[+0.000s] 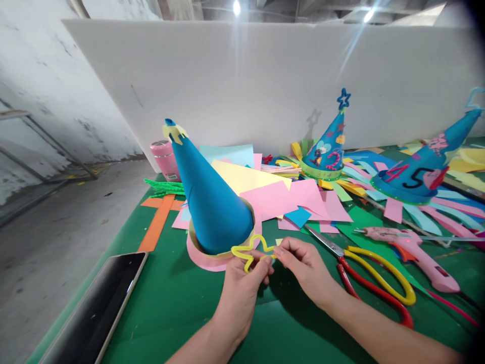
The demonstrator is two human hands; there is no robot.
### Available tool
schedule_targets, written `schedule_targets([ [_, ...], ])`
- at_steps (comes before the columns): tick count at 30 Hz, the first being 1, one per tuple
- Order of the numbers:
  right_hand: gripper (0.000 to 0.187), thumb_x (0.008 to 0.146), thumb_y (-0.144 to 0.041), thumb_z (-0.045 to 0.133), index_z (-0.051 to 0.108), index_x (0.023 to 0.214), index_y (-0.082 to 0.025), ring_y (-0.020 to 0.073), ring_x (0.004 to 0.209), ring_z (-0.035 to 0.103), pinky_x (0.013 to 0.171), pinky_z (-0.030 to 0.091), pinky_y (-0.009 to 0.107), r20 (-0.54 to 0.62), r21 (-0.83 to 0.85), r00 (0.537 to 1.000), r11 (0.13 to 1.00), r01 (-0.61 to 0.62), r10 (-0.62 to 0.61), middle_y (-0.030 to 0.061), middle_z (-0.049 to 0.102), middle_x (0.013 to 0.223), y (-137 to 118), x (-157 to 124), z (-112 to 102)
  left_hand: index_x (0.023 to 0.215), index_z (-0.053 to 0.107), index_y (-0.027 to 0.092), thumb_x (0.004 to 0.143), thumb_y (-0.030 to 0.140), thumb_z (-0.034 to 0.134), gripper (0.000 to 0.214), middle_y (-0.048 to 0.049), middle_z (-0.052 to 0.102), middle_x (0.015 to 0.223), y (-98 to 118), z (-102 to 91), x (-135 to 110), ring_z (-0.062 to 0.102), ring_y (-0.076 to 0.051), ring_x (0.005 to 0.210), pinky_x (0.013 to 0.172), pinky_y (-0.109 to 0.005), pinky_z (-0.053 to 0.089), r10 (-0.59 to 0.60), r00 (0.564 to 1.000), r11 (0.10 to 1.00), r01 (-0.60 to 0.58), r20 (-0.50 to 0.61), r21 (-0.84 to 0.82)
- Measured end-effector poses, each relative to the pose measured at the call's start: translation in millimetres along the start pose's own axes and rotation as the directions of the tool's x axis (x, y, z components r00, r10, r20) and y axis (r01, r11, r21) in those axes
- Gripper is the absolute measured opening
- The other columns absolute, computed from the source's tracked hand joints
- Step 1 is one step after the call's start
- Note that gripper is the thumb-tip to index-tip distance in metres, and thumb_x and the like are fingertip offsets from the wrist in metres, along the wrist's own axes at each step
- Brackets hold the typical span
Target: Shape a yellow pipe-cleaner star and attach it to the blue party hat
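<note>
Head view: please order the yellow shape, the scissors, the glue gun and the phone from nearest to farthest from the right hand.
1. Yellow shape: pinched by the right hand.
2. Scissors: just right of the hand.
3. Glue gun: farther right, past the scissors.
4. Phone: far left, beyond the left hand.

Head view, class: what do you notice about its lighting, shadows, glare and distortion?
Head view: ceiling lights flare into pale streaks over the white board; the star-topped hat throws a shadow on that board; a soft shadow lies on the green table below the right hand; the right-hand corners darken; cones lean outward, probably wide-angle stretch.
</note>
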State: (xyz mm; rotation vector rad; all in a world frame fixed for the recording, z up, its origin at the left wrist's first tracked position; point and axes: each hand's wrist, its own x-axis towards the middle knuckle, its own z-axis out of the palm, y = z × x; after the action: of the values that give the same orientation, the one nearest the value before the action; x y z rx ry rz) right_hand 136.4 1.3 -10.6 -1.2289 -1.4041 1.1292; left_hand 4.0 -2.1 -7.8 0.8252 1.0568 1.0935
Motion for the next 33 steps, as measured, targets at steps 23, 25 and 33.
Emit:
schedule_targets([
  [23, 0.017, 0.082, -0.027, 0.05, 0.048, 0.067, -0.017, 0.0129, 0.054, 0.054, 0.056, 0.04, 0.026, 0.183, 0.268, 0.983, 0.963, -0.036, -0.014, -0.0024, 0.054, 0.059, -2.9, 1.2, -2.0, 0.065, 0.063, 0.011, 0.071, 0.023, 0.064, 0.014, -0.0009, 0.058, 0.061, 1.3, -1.6, 1.7, 0.045, -0.007, 0.053, 0.053, -0.019, 0.036, -0.065, 0.981, 0.988, 0.089, 0.184, -0.127],
  [25, 0.019, 0.082, -0.026, 0.051, 0.048, 0.065, -0.017, 0.0129, 0.053, 0.055, 0.055, 0.039, 0.026, 0.18, 0.271, 0.984, 0.962, -0.036, -0.014, -0.0026, 0.054, 0.057, -3.3, 1.4, -1.2, 0.063, 0.062, 0.011, 0.069, 0.021, 0.066, 0.012, -0.0005, 0.057, 0.059, 0.7, -2.0, 1.8, 0.045, -0.006, 0.052, 0.053, -0.019, 0.036, -0.075, 0.98, 0.985, 0.102, 0.186, -0.14],
  [33, 0.022, 0.08, -0.024, 0.052, 0.047, 0.059, -0.017, 0.0112, 0.055, 0.05, 0.056, 0.037, 0.025, 0.135, 0.283, 0.99, 0.957, -0.067, 0.029, -0.0031, 0.054, 0.056, -2.2, 0.8, 0.2, 0.063, 0.061, 0.012, 0.067, 0.016, 0.066, 0.008, 0.0003, 0.058, 0.058, -1.4, -2.8, 1.5, 0.046, -0.006, 0.052, 0.051, -0.018, 0.035, -0.102, 0.984, 0.971, 0.13, 0.144, -0.2],
])
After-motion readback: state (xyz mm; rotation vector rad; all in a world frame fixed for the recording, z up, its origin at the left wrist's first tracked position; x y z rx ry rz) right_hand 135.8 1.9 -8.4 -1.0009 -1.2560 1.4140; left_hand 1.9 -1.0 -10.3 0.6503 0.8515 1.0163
